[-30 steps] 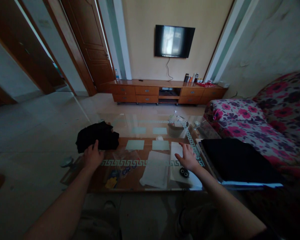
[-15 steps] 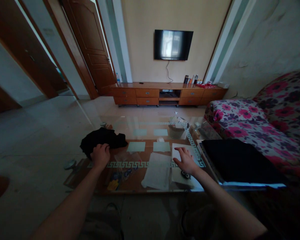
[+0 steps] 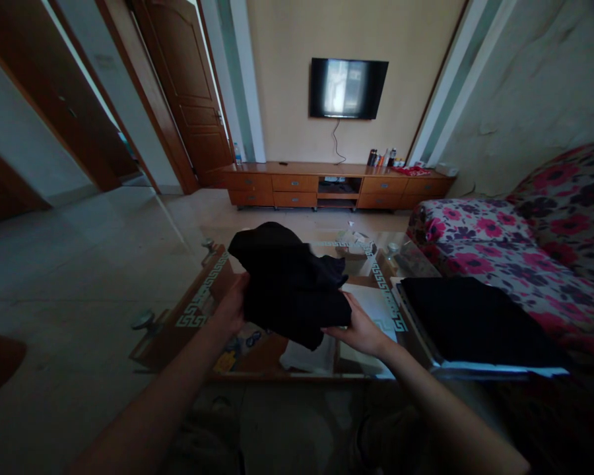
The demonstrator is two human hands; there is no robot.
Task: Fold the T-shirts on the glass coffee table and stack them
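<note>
A bunched black cloth [image 3: 287, 277] is held up over the middle of the glass coffee table [image 3: 194, 315]. My left hand [image 3: 232, 309] grips its left edge, the fingertips partly hidden behind the fabric. At the lower right edge, my right hand [image 3: 359, 328] pinches the cloth between thumb and fingers. Its folds hang loosely, and what kind of garment it may be cannot be made out. Under it, white papers [image 3: 309, 359] show through the glass, partly covered.
Folded black fabric [image 3: 475, 320] lies flat at the table's right end. A flowered sofa [image 3: 480, 231] stands beyond it on the right. Across the room are a low wooden TV cabinet [image 3: 292, 188] with several bottles on top and a wall-mounted television [image 3: 349, 89].
The black cloth has been lifted from the table's left side and brought to the middle. My right hand, earlier empty with fingers spread, has taken hold of its right edge.
</note>
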